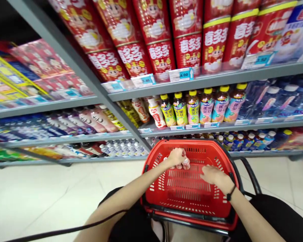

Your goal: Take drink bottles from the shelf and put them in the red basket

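A red shopping basket [185,198] with slotted sides sits in front of me. Small pinkish bottles [186,164] with white caps stand inside, towards its far left. My left hand [176,157] is over them with curled fingers, closed around the top of one bottle that it partly hides. Over the basket's right half is my right hand [213,175], its fingers apart and nothing in them. A dark band [231,193] circles the right wrist.
Shelves [207,79] of drinks rise just beyond the basket, with red cans [188,50] above and yellow-capped bottles [207,106] below. The basket's black handle [252,174] sticks out at right. A dark cord [65,230] crosses the lower left. Pale floor tiles [40,198] lie at left.
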The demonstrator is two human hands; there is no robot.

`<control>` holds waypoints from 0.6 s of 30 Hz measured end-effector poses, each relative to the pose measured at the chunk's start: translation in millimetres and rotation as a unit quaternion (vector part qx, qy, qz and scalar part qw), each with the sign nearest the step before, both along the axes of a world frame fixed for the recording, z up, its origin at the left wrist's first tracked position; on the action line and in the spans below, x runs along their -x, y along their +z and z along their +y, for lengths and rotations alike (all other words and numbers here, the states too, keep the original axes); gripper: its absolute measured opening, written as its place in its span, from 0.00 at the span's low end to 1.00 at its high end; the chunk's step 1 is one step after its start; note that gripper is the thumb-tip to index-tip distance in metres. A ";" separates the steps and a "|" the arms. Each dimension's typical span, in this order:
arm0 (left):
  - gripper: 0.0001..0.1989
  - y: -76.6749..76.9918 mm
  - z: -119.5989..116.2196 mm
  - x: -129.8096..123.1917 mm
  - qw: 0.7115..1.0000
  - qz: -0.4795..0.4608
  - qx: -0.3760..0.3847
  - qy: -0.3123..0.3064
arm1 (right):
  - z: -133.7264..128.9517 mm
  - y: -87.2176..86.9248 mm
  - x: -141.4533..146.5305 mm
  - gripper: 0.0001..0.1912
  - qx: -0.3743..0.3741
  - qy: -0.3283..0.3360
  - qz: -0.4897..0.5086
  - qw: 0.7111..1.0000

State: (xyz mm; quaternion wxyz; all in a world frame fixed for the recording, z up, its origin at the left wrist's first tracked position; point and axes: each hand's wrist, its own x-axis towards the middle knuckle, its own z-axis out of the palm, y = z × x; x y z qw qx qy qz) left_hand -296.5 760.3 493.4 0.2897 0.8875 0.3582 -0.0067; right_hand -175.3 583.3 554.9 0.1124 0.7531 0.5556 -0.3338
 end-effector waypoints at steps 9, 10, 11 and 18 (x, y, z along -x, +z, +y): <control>0.19 165.5 95.2 85.6 0.925 -0.244 -0.217 0.195 | -6.4 -18.5 7.7 0.20 0.000 0.017 0.006 1.000; 0.18 172.5 104.5 86.2 0.916 -0.246 -0.244 0.205 | -6.1 -20.5 8.0 0.20 0.001 0.018 0.005 1.000; 0.18 177.3 113.3 84.5 0.908 -0.243 -0.267 0.212 | -5.6 -21.8 8.6 0.20 0.003 0.018 0.004 1.000; 0.32 188.4 168.8 55.3 0.893 -0.177 -0.335 0.242 | -3.7 -12.1 18.0 0.20 0.017 0.017 -0.011 1.000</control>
